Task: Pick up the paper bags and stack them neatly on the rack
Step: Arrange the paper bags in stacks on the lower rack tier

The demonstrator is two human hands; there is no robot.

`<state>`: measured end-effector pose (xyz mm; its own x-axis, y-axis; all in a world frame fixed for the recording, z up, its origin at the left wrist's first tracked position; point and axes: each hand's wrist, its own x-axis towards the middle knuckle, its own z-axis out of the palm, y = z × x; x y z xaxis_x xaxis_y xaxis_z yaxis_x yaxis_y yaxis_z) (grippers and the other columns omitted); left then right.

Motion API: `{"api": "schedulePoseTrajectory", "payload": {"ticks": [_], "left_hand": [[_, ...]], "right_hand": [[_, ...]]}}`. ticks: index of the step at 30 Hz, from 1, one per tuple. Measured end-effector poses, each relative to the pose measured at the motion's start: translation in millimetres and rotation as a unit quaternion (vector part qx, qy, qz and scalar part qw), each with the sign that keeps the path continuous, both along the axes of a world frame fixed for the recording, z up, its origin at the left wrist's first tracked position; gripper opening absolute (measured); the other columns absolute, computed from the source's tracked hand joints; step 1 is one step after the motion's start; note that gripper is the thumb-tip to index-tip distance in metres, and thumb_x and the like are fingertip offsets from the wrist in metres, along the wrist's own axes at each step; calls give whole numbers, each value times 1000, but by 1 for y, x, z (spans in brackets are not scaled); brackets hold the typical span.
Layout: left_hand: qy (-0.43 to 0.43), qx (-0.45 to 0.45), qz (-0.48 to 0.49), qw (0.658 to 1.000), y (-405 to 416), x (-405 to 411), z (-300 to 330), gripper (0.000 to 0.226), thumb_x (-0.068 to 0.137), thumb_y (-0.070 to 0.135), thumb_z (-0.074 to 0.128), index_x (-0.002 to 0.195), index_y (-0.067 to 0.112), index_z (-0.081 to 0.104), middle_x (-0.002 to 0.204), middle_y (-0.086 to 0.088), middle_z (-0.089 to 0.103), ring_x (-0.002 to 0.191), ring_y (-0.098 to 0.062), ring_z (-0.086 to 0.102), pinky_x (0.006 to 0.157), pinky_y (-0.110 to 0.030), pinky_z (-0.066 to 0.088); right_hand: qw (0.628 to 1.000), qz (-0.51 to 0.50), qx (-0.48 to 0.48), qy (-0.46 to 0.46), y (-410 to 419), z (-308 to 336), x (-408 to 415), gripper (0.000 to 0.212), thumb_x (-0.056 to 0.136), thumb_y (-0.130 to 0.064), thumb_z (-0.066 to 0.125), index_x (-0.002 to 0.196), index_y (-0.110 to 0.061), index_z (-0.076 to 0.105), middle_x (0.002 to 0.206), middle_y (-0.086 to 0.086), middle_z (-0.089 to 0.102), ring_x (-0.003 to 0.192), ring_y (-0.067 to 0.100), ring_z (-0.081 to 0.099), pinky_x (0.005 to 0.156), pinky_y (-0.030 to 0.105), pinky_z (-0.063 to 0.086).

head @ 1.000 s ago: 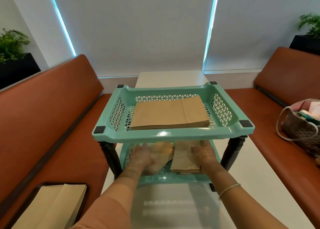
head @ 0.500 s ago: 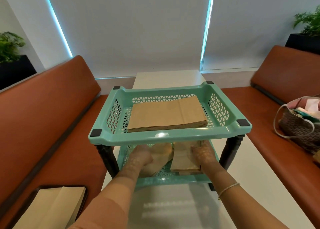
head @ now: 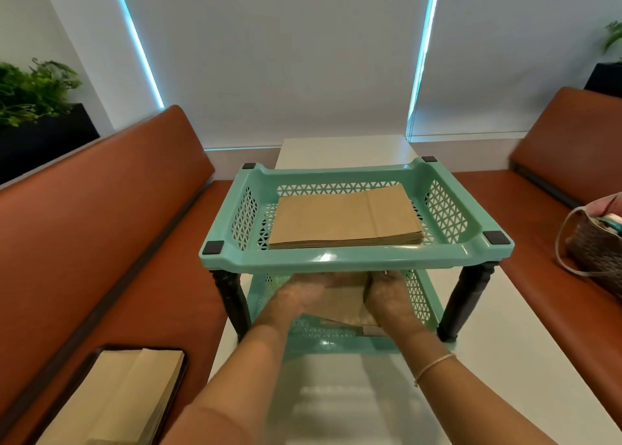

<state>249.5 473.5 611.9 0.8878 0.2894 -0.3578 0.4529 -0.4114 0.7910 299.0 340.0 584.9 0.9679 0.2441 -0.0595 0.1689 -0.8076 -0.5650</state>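
1. Fingertips of both hands hidden under the front lip of the upper tray (head: 353, 258), so whether spread, curled or pinching cannot be told; only the backs and knuckles show.
2. Left hand (head: 303, 295) laid on the left part of the lower paper bags (head: 343, 305), right hand (head: 390, 298) against their right edge, palms turned toward each other (seemingly to square the pile from both sides).
3. Those bags lying in the lower tray (head: 340, 342) of the mint-green two-tier rack (head: 471, 252), front edge a little askew and overhanging toward the front lip; judged not yet neatly seated, hence the two-handed correction.
4. Both forearms reaching in low through the open front between the black legs (head: 232, 303), since the upper tier blocks any approach from above.
5. Upper stack of paper bags (head: 346, 215) flat and squared in the upper tray, edges aligned, apparently finished.
6. Rack standing on the white table (head: 505, 360), close to the near edge for easy reach.
7. More bags waiting: a thick bundle of flat paper bags (head: 111, 397) in a dark tray (head: 183, 370) on the left orange bench (head: 101, 209), within arm's range for the next pick.
8. Woven handbag (head: 599, 246) on the right bench, well apart from the work.
9. Likely next need: a gentle inward push, then withdrawal without dragging the top sheets.
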Motion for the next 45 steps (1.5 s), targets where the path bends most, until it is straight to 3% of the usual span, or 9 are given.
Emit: {"api": "schedulePoseTrajectory", "payload": {"ticks": [3,5,7,11,12,15,22,37,45], "left_hand": [[-32,-125,92,987,-12,1,-8,38,79,35,73,111,19,61,112,-3,66,94,-19,60,92,-32,45],[-112,-127,139,976,-10,-1,-14,13,82,22,71,92,22,64,97,2,69,83,-12,59,87,-29,45],[-157,-134,169,964,-7,-5,-13,9,88,15,65,93,20,62,87,6,65,78,-8,57,82,-25,40],[-197,-199,215,936,-3,-13,-14,17,89,3,60,92,19,56,85,11,60,77,4,54,86,-16,37],[-189,-189,211,940,-2,-16,-17,20,87,3,62,98,18,56,91,10,61,83,-1,55,90,-20,36],[-167,-166,193,952,0,-20,-28,45,84,7,67,124,16,47,109,4,57,106,-12,51,96,-23,34],[-65,-30,153,986,3,-15,-28,49,90,6,59,134,12,39,131,-6,54,125,-22,46,106,-29,32],[111,175,55,977,19,-18,-15,36,92,16,58,122,-2,54,125,-13,58,116,-25,55,93,-27,44],[139,224,89,960,15,-20,-27,35,89,17,61,121,3,58,125,-12,59,115,-25,56,91,-25,45]], "right_hand": [[999,29,-17,-41,3,10,-14,31,89,-8,56,119,0,56,130,16,49,123,30,39,102,43,37],[996,33,31,-74,6,26,-24,45,79,-11,71,120,0,56,124,16,54,115,28,40,93,33,42],[996,8,87,19,10,42,-28,38,90,-13,55,127,-5,49,118,12,55,108,23,46,76,13,30],[987,10,126,104,14,36,-26,30,93,-8,47,122,-11,52,86,-4,51,93,16,45,61,11,29],[984,12,137,109,18,31,-26,33,92,-5,45,125,-10,50,94,0,56,94,20,49,67,10,35],[976,2,170,135,32,15,-32,42,89,0,43,130,-12,44,120,13,58,110,28,54,92,30,43],[976,-9,160,147,37,2,-31,41,89,0,42,129,-9,41,119,16,58,109,30,54,90,33,43],[986,51,-91,129,38,17,-19,24,89,-10,52,105,0,66,112,15,65,106,25,61,88,27,48],[987,56,-108,106,42,1,-25,23,89,-13,53,106,-4,65,115,10,65,109,23,59,89,23,44]]}}
